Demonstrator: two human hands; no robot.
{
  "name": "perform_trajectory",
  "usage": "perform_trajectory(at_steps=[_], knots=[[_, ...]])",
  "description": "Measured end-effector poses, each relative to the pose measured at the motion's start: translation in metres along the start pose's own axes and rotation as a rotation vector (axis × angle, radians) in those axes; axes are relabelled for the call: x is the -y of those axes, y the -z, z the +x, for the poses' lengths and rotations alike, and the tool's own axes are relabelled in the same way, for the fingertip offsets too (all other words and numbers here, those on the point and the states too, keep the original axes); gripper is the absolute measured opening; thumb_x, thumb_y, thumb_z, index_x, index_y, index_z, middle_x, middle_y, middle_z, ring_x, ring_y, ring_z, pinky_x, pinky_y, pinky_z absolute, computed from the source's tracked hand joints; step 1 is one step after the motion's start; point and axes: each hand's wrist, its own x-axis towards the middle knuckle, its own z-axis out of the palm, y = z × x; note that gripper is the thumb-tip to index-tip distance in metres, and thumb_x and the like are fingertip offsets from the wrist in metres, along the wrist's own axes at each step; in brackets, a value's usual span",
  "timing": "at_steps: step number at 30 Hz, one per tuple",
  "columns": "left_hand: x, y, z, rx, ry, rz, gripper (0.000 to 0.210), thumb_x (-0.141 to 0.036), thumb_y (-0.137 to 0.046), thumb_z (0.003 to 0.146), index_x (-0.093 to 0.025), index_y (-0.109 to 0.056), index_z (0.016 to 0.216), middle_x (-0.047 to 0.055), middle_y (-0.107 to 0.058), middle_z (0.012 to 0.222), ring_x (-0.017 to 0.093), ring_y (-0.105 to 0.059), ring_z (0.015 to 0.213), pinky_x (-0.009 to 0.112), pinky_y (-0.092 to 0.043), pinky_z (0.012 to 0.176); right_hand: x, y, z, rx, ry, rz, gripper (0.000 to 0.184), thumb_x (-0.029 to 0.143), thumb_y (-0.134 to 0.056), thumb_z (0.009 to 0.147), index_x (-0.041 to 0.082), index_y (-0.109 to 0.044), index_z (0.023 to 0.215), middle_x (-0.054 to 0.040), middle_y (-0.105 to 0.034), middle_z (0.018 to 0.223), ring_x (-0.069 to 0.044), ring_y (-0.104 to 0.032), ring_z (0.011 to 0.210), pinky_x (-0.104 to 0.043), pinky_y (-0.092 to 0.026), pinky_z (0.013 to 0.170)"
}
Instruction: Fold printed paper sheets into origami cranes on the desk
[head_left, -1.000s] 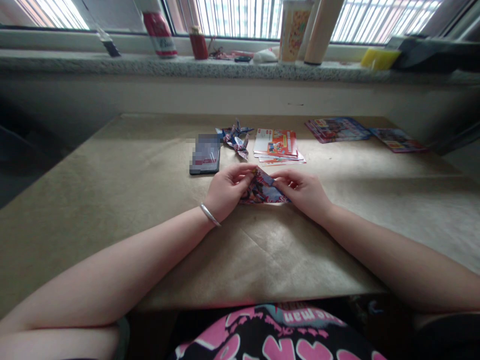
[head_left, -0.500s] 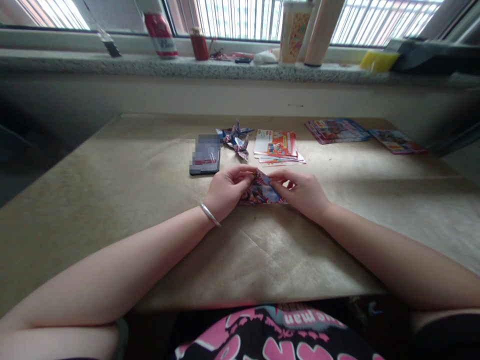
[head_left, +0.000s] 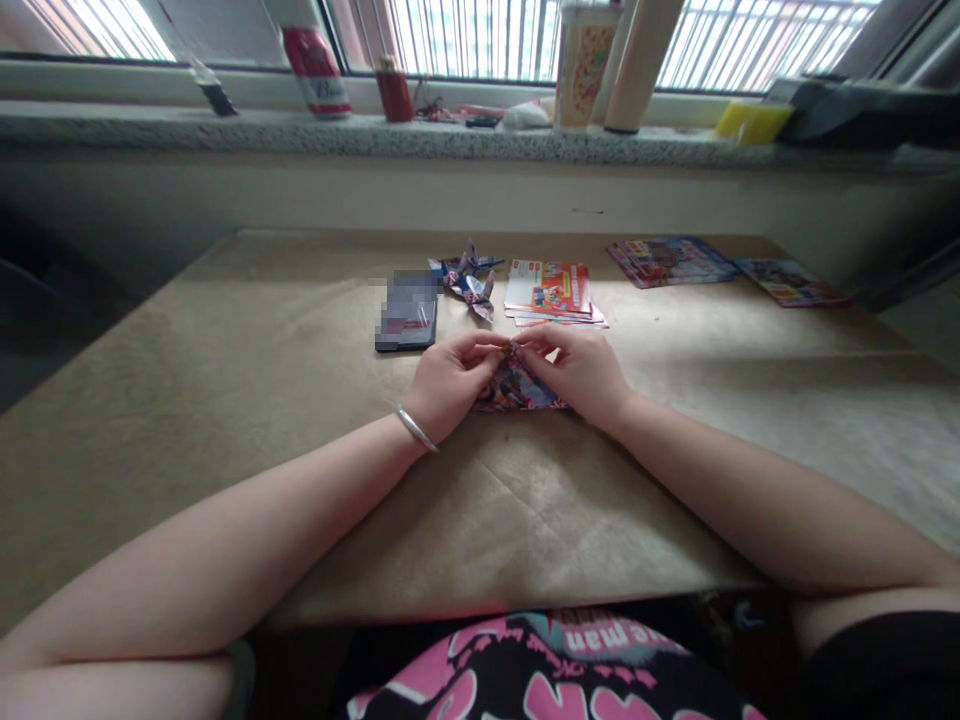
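Observation:
A folded sheet of colourful printed paper [head_left: 519, 385] lies on the table between my hands, its far corner drawn to a peak. My left hand [head_left: 459, 378] pinches the left side near that peak; a silver bangle sits on the wrist. From the right, my right hand [head_left: 576, 368] pinches the paper at the same top point, so the fingertips of both hands almost meet there. Fingers cover the upper edges of the sheet. Beyond the hands are folded paper figures [head_left: 469, 280] in blue and white print, partly overlapping.
A phone [head_left: 407, 312] lies left of the figures. Right of them is a stack of orange and white cards [head_left: 551, 290]. Colourful printed sheets [head_left: 671, 262] lie at the far right. On the windowsill [head_left: 450, 143] stand a can [head_left: 315, 75], a red container [head_left: 394, 92] and a patterned cup [head_left: 585, 70].
My right hand has slid left along the paper to its peak, close to my left fingertips. My left hand keeps its pinch in nearly the same place.

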Motion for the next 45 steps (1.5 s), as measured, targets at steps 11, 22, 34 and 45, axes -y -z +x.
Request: perform_trajectory(at_steps=[11,22,34,45], knots=[[0.003,0.000,0.000,-0.018,-0.024,0.029,0.024,-0.024,-0.068,0.079,-0.014,-0.073,0.100,0.005,-0.077,0.095,0.016,-0.072,0.086,0.027,-0.058,0.086,-0.002,-0.004,0.000,-0.006,0.002,0.051,0.016,0.032,-0.061,0.087,0.023,-0.074,0.092,-0.0010,-0.076,0.085,-0.015,-0.065,0.072,-0.027,-0.048,0.065],[0.004,-0.001,-0.003,0.038,-0.083,0.071,0.021,-0.025,-0.066,0.083,-0.016,-0.071,0.101,0.005,-0.076,0.095,0.016,-0.072,0.085,0.028,-0.060,0.082,0.001,-0.005,0.004,0.003,-0.087,0.237,0.011,0.029,-0.062,0.081,0.020,-0.068,0.081,-0.0025,-0.071,0.083,-0.014,-0.059,0.071,-0.027,-0.047,0.064],[0.005,0.001,-0.003,0.116,-0.292,0.421,0.017,-0.026,-0.057,0.091,-0.019,-0.064,0.104,0.008,-0.068,0.119,0.019,-0.067,0.102,0.035,-0.056,0.090,-0.006,-0.002,0.013,0.069,-0.212,0.340,0.014,0.030,-0.063,0.075,0.018,-0.065,0.069,0.0005,-0.063,0.067,-0.011,-0.051,0.061,-0.026,-0.039,0.058],[-0.002,-0.001,-0.008,0.367,-0.577,1.014,0.036,-0.034,-0.051,0.095,-0.020,-0.063,0.125,0.009,-0.068,0.119,0.027,-0.056,0.116,0.048,-0.038,0.107,-0.043,0.000,0.024,0.134,-0.378,0.028,0.013,0.031,-0.068,0.073,0.019,-0.071,0.070,-0.0010,-0.068,0.068,-0.014,-0.058,0.065,-0.028,-0.042,0.062]])
